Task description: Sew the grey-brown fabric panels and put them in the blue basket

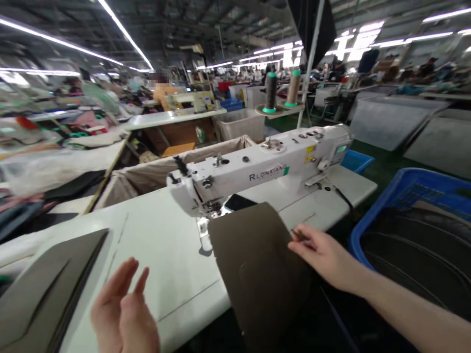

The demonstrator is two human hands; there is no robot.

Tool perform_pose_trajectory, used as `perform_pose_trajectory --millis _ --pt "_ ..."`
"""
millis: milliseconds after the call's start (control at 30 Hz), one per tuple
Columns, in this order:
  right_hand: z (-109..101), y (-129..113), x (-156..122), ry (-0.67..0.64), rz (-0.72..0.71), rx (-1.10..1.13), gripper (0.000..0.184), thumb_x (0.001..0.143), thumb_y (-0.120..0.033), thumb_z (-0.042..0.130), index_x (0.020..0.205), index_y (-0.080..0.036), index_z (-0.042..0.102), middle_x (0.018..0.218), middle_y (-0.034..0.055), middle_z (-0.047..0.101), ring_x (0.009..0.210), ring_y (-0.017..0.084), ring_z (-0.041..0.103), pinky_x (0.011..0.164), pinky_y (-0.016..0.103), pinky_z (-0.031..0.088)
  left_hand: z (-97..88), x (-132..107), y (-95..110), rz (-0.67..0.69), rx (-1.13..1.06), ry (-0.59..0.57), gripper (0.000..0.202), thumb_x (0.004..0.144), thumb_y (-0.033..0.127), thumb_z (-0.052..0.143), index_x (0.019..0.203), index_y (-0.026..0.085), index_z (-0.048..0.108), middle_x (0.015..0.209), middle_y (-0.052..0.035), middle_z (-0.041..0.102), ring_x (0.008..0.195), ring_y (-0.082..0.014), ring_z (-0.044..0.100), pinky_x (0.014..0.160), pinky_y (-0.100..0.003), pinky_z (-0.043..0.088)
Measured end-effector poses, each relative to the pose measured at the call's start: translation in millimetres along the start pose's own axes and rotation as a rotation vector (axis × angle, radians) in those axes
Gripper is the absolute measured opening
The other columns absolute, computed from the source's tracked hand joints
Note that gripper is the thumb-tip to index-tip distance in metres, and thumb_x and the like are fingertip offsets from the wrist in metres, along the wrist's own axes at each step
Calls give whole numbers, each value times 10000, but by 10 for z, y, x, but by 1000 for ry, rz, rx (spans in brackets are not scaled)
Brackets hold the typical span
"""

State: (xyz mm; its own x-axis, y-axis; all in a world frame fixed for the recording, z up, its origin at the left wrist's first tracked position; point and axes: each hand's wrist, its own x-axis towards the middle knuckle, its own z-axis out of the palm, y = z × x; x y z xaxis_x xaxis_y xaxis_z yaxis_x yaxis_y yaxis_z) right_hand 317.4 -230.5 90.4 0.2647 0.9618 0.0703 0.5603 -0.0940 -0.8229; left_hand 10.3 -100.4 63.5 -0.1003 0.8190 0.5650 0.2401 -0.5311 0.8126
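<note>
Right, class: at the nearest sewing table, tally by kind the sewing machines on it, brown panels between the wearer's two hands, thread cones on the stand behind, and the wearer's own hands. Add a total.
Sewing machine: 1
Brown panel: 1
Thread cones, dark cone and tan cone: 2
Hands, left hand and right hand: 2
Total: 6

Left hand [123, 306]: lower left, fingers loosely parted, pointing forward | Right hand [316, 250]: thumb and fingers drawn into a pinch | Right forearm [401, 296]: bare, slanting in from lower right
</note>
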Motion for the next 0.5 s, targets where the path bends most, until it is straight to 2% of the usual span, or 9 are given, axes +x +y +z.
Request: perform_pose_trajectory --millis 33,67,100,200,233,300,367,433,500 --pt "317 -33 115 -73 -15 -12 214 955 -402 461 835 -226 481 742 -29 571 709 139 580 622 234 424 -19 -3 5 18 4 63 430 961 346 479 1381 264 438 1425 -69 463 1333 -289 426 1115 -536 381" --pt "617 -58 218 -126 -36 -65 205 963 -385 448 845 -223 488 738 -26 594 708 143 595 613 234 418 -40 -14 -15 49 39 63 429 969 320 467 1392 262 423 1440 -70 445 1348 -280 407 1133 -523 359" --pt "885 -82 311 -170 -61 -162 195 969 -369 439 857 -219 497 730 -20 615 700 147 608 597 233 409 -65 -34 -64 84 115 -24 440 972 308 459 1406 260 406 1455 -75 428 1358 -276 394 1143 -514 343" --pt "1433 -170 544 -241 -150 -454 185 965 -330 441 878 -208 548 708 16 657 676 178 642 577 247 392 -147 -133 -351 194 482 -603 501 970 325 463 1454 278 342 1505 -77 369 1390 -266 349 1145 -492 338" --pt "1527 -203 619 -253 -182 -505 181 958 -317 448 882 -205 568 730 32 671 688 192 651 588 257 397 -176 -167 -463 233 589 -767 523 968 339 468 1467 288 318 1517 -69 353 1398 -263 335 1142 -494 340" --pt "1613 -254 787 -274 -247 -532 173 948 -297 456 934 -208 603 857 61 697 760 216 665 637 279 421 -231 -209 -651 313 735 -938 572 968 366 468 1493 298 253 1539 -52 315 1411 -258 308 1139 -500 339" --pt "1621 -266 978 -297 -318 -542 220 950 -289 449 1098 -235 603 1104 66 680 875 224 666 698 293 447 -276 -186 -765 356 810 -996 603 974 390 449 1511 294 192 1558 -39 268 1424 -247 278 1152 -490 318" --pt "1605 -224 1161 -326 -400 -571 355 952 -266 431 1295 -288 521 1341 39 574 962 220 656 740 302 471 -299 -90 -816 360 828 -1036 608 983 409 424 1518 291 159 1571 -26 227 1434 -232 252 1165 -464 302" --pt "1594 -138 1297 -349 -471 -620 471 944 -226 416 1403 -330 428 1458 0 466 979 210 658 754 314 497 -289 57 -845 355 810 -1068 598 989 424 405 1518 296 158 1574 -16 215 1436 -223 247 1174 -451 288"
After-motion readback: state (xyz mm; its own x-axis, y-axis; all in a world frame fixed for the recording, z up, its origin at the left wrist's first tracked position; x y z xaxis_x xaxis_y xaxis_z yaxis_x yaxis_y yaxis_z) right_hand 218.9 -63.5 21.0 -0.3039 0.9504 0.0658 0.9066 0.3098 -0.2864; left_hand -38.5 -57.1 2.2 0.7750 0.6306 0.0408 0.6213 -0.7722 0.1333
